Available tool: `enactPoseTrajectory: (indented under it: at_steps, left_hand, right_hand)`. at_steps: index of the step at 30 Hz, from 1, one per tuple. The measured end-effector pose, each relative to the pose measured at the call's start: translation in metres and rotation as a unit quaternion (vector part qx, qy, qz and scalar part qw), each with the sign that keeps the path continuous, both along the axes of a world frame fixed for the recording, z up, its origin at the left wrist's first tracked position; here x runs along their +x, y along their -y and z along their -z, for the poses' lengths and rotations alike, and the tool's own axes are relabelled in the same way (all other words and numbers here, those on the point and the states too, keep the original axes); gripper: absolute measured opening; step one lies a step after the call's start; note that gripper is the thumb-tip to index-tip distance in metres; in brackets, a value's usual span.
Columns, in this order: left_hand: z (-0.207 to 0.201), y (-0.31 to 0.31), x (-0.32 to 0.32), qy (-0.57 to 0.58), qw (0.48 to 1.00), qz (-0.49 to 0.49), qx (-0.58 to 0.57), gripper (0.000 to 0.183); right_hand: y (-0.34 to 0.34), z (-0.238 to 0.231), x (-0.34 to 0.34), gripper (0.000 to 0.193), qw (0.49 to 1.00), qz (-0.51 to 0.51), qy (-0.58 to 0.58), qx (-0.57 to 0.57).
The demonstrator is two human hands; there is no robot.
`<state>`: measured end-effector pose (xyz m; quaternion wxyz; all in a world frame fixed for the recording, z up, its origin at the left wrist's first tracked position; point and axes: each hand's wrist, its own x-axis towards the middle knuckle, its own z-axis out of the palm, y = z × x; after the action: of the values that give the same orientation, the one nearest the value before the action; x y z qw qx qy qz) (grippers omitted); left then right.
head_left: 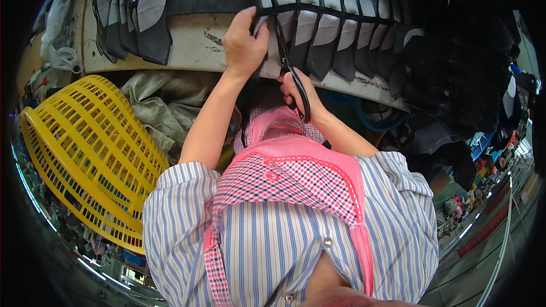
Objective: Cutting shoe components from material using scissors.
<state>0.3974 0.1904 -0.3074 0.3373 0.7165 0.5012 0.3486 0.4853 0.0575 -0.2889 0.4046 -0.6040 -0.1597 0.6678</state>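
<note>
A row of black and light-grey fabric pieces (pixel 318 29), joined by a black strip (pixel 335 12), lies along the bench and hangs over its front edge. My left hand (pixel 245 45) is closed on the end piece at the left end of this row, thumb and fingers near the strip. My right hand (pixel 300 92) grips black-handled scissors (pixel 282 51), whose blades point away from me up to the strip, just right of my left hand. Whether the blades are apart is hard to make out. Left of my hands, a separate stack of similar pieces (pixel 149 17) overhangs the bench.
The worn bench edge (pixel 196 42) runs across in front of me. A yellow plastic basket (pixel 94 136) stands tilted at my left, beside a crumpled woven sack (pixel 165 102). Dark fabric pieces (pixel 443 85) are heaped at the right. A blue tub (pixel 375 116) sits under the bench.
</note>
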Motion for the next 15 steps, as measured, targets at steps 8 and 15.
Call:
enactPoseTrajectory:
  at_steps: [8,15]
  left_hand:
    - [-0.017,0.005,0.010,-0.049,0.997,-0.049,0.034,0.035]
    - [-0.017,0.005,0.010,-0.047,0.998,-0.037,0.031,0.036]
  right_hand:
    - [0.006,0.007,-0.011,0.044,0.991,-0.042,0.114,0.060]
    - [-0.012,0.016,-0.009,0.042,0.989,0.000,0.123,0.084]
